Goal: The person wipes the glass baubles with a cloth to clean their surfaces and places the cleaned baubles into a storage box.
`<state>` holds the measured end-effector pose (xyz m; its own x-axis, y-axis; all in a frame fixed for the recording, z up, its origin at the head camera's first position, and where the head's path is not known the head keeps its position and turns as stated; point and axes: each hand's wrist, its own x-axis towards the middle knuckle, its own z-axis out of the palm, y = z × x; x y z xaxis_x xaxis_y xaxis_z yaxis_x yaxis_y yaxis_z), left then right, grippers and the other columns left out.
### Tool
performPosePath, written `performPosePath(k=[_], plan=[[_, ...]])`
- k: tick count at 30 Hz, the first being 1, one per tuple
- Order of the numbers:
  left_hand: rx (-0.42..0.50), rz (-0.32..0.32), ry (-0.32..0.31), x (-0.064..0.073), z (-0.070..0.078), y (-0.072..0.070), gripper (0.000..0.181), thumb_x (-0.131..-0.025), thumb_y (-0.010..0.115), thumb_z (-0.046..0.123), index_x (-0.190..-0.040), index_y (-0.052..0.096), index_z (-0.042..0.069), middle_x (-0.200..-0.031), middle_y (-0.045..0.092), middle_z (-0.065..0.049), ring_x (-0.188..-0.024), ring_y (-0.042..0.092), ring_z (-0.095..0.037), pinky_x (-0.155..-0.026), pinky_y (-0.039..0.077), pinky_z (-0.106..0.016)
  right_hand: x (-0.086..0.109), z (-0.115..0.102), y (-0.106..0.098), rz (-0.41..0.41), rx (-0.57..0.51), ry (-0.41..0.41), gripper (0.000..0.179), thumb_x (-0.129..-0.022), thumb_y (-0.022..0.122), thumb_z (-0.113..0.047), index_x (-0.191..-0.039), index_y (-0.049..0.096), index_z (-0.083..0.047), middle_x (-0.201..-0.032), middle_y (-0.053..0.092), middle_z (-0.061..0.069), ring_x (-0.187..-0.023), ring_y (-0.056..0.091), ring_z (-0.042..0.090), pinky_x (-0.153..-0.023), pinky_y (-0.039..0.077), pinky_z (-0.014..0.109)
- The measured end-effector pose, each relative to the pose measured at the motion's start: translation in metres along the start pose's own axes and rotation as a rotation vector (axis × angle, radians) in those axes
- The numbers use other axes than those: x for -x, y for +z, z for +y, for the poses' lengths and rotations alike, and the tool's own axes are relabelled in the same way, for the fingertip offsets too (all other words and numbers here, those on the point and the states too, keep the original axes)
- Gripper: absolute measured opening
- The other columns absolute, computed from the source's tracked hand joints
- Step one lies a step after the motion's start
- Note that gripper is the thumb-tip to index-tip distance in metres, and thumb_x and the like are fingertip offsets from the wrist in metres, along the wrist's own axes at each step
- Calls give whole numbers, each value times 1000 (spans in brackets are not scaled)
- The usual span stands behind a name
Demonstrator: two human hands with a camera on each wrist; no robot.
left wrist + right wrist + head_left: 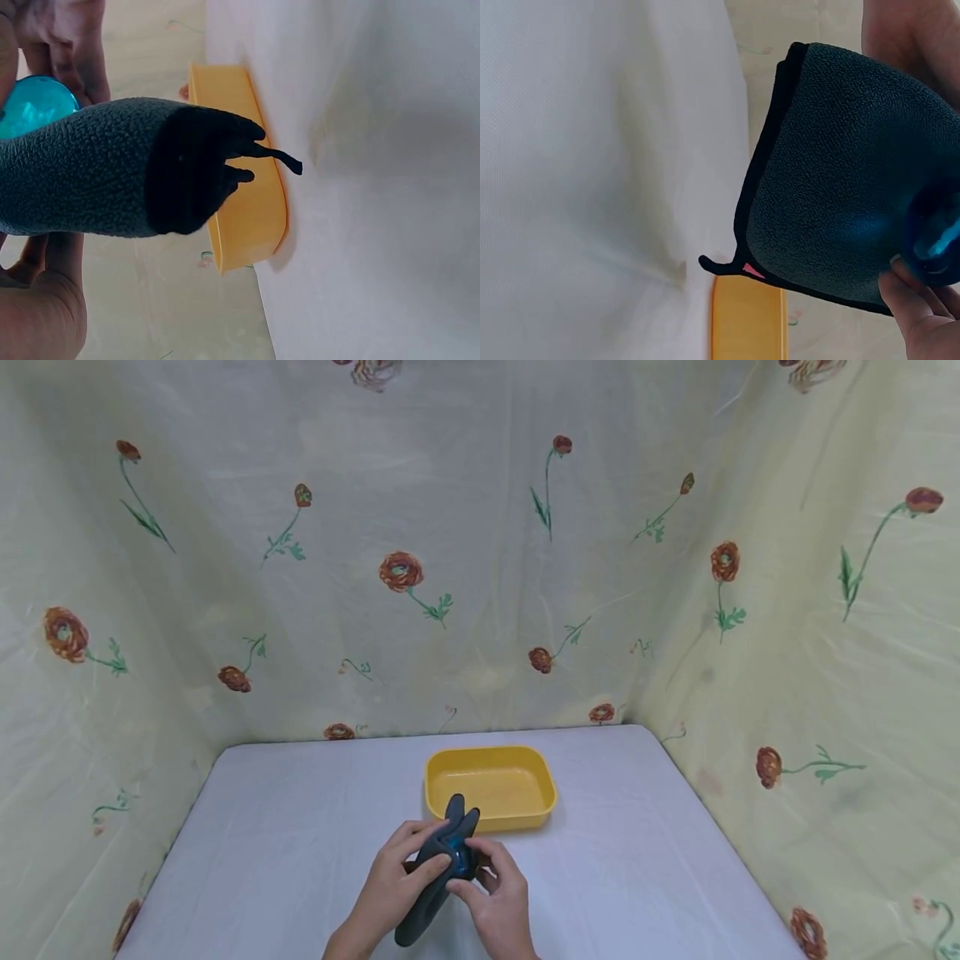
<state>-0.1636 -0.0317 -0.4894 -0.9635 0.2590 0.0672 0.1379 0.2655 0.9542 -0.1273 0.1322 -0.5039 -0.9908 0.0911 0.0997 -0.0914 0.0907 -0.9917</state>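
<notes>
A dark grey microfibre cloth [418, 917] with black edging and a small hanging loop [718, 266] is held up over the near part of the table, folded and drooping. My left hand [393, 872] grips it from the left, thumb on the near side. Against the cloth sits a shiny, see-through blue round object [462, 858], whose kind I cannot tell. My right hand [495, 893] pinches this object between thumb and fingers. In the left wrist view, the blue object [37, 107] shows beside the cloth [82, 165], partly cut off by the frame.
Just beyond the hands, a yellow rectangular basin [491, 820] stands on the white-covered table [300, 810]. Pale curtains [465, 677] printed with flowers hang behind the table and along both sides.
</notes>
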Motion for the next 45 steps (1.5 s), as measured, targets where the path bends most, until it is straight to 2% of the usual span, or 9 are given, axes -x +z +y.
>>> performPosePath(k=[9,19,28,33,39,45], plan=[[-3,0,2,1,-2,0,47,-90,68,49,-133,63,30,-125,56,-2,-107,57,-21,-82,59,-26,2,-3,0,-1,-15,16,54,-84,79,-23,-131,56,-10,-130,59,12,-109,61,24,-94,57,26],[-5,-5,3,0,-2,0,48,-90,67,51,-133,63,31,-125,56,-2,-109,58,-22,-83,60,-28,2,-4,1,18,-13,27,51,-84,78,-18,-129,56,-8,-126,60,14,-105,63,23,-90,58,25],[11,-13,12,0,1,-1,46,-91,68,45,-134,62,29,-129,55,-4,-109,57,-21,-83,60,-30,0,-3,0,26,-7,39,51,-86,76,-29,-129,55,-9,-123,62,14,-104,65,21,-90,58,25],[14,-16,4,-1,0,0,48,-90,68,48,-134,62,28,-129,55,-3,-111,56,-22,-83,60,-30,-2,0,-1,18,-9,51,53,-88,75,-33,-130,54,-10,-123,63,13,-103,66,21,-88,59,26],[18,-15,7,-2,0,0,47,-91,68,45,-134,62,27,-130,55,-4,-112,56,-22,-84,60,-34,-1,-1,-1,9,-20,51,52,-89,74,-32,-131,54,-9,-125,63,14,-105,65,21,-88,59,26],[5,-17,4,-1,0,0,48,-90,68,48,-134,63,27,-129,56,-4,-111,57,-23,-84,61,-34,-2,-1,-1,19,-7,48,49,-89,73,-29,-129,55,-8,-121,66,14,-100,66,19,-85,60,26]])
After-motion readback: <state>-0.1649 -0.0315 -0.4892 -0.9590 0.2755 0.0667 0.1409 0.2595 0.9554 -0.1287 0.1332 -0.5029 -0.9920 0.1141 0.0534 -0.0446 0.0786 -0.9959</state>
